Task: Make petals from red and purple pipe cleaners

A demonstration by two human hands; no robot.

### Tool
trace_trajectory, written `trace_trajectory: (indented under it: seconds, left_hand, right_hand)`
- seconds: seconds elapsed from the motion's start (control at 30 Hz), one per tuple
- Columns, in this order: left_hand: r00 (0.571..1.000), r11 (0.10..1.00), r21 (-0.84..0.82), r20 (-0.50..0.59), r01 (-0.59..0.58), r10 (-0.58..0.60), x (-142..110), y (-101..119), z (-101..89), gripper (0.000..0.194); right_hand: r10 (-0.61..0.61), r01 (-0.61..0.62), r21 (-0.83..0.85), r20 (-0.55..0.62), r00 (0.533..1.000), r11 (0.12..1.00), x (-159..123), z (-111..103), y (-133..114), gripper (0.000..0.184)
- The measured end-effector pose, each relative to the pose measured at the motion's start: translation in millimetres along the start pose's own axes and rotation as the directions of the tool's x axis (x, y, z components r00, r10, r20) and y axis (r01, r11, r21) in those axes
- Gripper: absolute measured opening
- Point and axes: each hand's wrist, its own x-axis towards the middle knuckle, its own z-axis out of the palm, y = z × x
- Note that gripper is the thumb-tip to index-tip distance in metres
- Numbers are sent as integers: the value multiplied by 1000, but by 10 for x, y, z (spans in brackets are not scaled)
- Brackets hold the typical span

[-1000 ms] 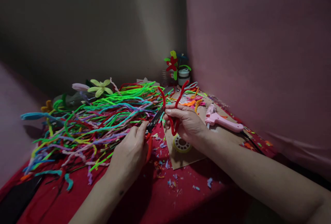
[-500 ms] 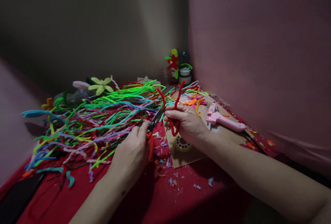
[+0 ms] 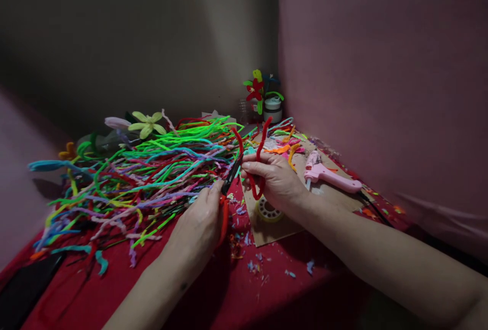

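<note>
My left hand (image 3: 199, 222) is closed around the handles of a pair of scissors (image 3: 231, 175) with dark blades and red-orange grips. The blades point up and away, meeting a red pipe cleaner (image 3: 262, 148) beside my right fingertips. My right hand (image 3: 275, 176) pinches that pipe cleaner between thumb and fingers. It is bent, with two ends standing up above the hand and a loop hanging below. Where exactly the blades touch the red strand is too small to tell.
Many coloured pipe cleaners (image 3: 152, 177) lie heaped at the left. A pink glue gun (image 3: 332, 177) rests on cardboard (image 3: 267, 236), near a yellow tape roll (image 3: 268, 211). Pipe-cleaner flowers (image 3: 254, 89) stand by a lidded cup (image 3: 273, 110). Scraps dot the red cloth (image 3: 274, 289).
The scissors' blades look closer together and steeper now, and my left hand has turned slightly. My right hand holds the red pipe cleaner in nearly the same place.
</note>
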Motion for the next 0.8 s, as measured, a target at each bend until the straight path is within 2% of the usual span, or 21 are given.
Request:
trace_trajectory:
  seconds: [0.33,0.57,0.7,0.8]
  left_hand:
    - [999,999,-33,-32,-15,14,-17,-19,31,49]
    - [997,977,-202,-17,-73,71,-5,-18,62,53]
    - [999,976,-214,-21,-48,45,2,18,39,49]
    - [999,972,-236,22,-24,30,25,73,-31,44]
  right_hand:
    - [-22,24,-50,30,999,998,16,-32,18,12]
    - [-27,31,-108,39,999,994,26,-50,15,10]
    - [-20,23,-124,24,1000,992,37,-55,3,9]
    - [-17,18,-118,10,1000,993,37,-52,-11,10]
